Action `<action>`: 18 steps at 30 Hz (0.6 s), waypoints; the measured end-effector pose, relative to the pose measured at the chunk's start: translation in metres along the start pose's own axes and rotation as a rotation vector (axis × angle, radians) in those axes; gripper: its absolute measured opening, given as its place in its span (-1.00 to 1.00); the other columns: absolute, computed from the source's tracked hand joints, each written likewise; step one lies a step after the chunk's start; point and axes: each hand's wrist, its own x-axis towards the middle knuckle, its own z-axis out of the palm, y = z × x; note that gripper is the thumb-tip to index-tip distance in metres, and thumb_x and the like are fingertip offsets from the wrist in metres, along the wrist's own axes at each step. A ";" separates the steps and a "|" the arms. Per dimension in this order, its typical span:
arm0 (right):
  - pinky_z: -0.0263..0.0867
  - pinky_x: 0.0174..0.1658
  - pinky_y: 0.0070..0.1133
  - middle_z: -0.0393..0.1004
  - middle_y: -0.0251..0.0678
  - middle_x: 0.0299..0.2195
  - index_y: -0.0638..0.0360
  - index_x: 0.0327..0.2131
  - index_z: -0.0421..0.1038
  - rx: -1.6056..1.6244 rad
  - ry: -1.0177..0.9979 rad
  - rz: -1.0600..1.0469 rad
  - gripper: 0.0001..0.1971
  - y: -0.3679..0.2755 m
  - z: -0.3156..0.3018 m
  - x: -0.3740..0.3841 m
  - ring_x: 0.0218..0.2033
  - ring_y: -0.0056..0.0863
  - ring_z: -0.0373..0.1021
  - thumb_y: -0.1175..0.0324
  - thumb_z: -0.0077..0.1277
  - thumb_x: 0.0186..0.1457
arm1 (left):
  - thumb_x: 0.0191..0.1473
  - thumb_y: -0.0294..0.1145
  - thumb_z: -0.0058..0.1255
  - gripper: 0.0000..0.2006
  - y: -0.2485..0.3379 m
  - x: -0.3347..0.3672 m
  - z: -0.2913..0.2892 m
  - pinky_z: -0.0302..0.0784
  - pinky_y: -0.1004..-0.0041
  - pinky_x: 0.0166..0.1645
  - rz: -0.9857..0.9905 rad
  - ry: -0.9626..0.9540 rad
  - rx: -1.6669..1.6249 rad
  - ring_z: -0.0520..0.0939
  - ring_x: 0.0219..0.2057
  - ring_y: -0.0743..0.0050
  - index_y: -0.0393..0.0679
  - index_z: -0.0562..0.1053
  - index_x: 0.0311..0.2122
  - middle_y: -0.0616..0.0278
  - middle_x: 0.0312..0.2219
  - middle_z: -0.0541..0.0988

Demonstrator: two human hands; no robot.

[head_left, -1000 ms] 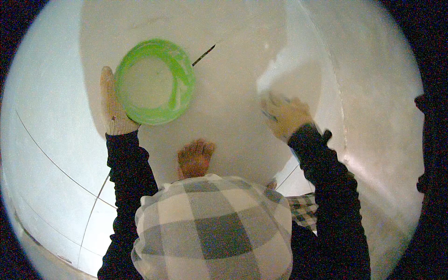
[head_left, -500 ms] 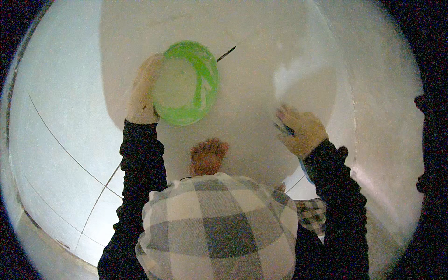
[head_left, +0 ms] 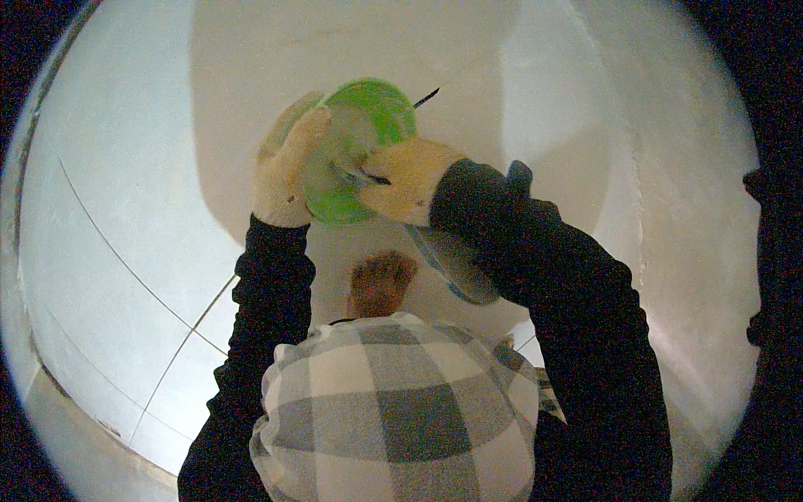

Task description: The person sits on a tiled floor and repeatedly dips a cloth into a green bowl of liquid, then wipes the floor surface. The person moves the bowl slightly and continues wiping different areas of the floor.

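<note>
A round green basin [head_left: 393, 105] with pale contents stands in front of me, partly covered by my hands. My left hand [head_left: 288, 163] is wrapped round its left rim. The right hand [head_left: 410, 176] reaches over the basin from the right with curled fingers. A small dark piece [head_left: 374, 177] shows at those fingers; what they hold is mostly hidden. Beneath my right forearm is a rounded grey thing with a blue edge [head_left: 456, 263]; I cannot tell its kind.
A bare foot [head_left: 381, 280] is just below the basin. Checked cloth [head_left: 401, 410] covers my lap. Pale floor tiles [head_left: 109, 293] with dark joints lie at the left. A short dark streak [head_left: 427, 98] is beyond the basin.
My right hand has moved left and up, from the right side to over the basin. The blue-edged thing has shifted left with that arm. My left hand stays on the rim.
</note>
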 end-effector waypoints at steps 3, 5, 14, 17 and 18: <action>0.39 -0.29 -0.27 0.55 -0.04 -0.39 0.20 -0.31 0.51 0.450 -0.099 -0.064 -0.61 0.027 -0.001 -0.012 -0.36 -0.10 0.48 0.04 -0.07 0.09 | 0.16 -0.32 0.03 -0.60 -0.012 -0.004 -0.008 0.56 0.40 -0.08 -0.090 -0.006 -0.122 0.58 -0.12 0.35 -0.26 0.38 0.08 0.14 -0.11 0.55; 0.36 -0.32 -0.34 0.55 -0.14 -0.43 0.21 -0.31 0.49 0.816 -0.125 -0.085 -0.64 0.052 -0.004 -0.036 -0.41 -0.22 0.47 0.08 -0.05 0.11 | 0.19 -0.29 -0.02 -0.60 -0.022 0.001 -0.011 0.56 0.36 -0.07 0.134 -0.039 0.194 0.58 -0.10 0.31 -0.23 0.37 0.09 0.16 -0.09 0.53; 0.37 -0.27 -0.47 0.55 -0.28 -0.44 0.19 -0.26 0.49 1.262 0.297 0.447 -0.63 0.115 0.053 -0.203 -0.38 -0.46 0.47 0.05 -0.05 0.14 | 0.31 0.01 -0.38 -0.51 -0.059 0.002 -0.008 0.42 0.24 0.13 0.065 -0.090 -0.423 0.43 0.09 0.26 -0.11 0.24 0.16 0.14 0.07 0.39; 0.37 -0.24 -0.50 0.56 -0.32 -0.42 0.18 -0.22 0.49 1.361 0.329 0.758 -0.61 0.120 0.062 -0.244 -0.36 -0.51 0.47 0.02 -0.05 0.15 | 0.29 0.11 -0.43 -0.44 -0.055 0.009 0.001 0.35 0.22 0.18 -0.054 0.051 -0.346 0.39 0.12 0.24 -0.08 0.21 0.20 0.16 0.12 0.35; 0.38 -0.20 -0.49 0.56 -0.28 -0.37 0.18 -0.18 0.48 1.217 0.372 0.847 -0.59 0.126 0.067 -0.247 -0.31 -0.47 0.48 0.01 -0.05 0.14 | 0.29 0.14 -0.45 -0.42 -0.055 0.012 0.007 0.33 0.21 0.19 -0.089 0.103 -0.304 0.37 0.14 0.23 -0.07 0.20 0.21 0.16 0.14 0.34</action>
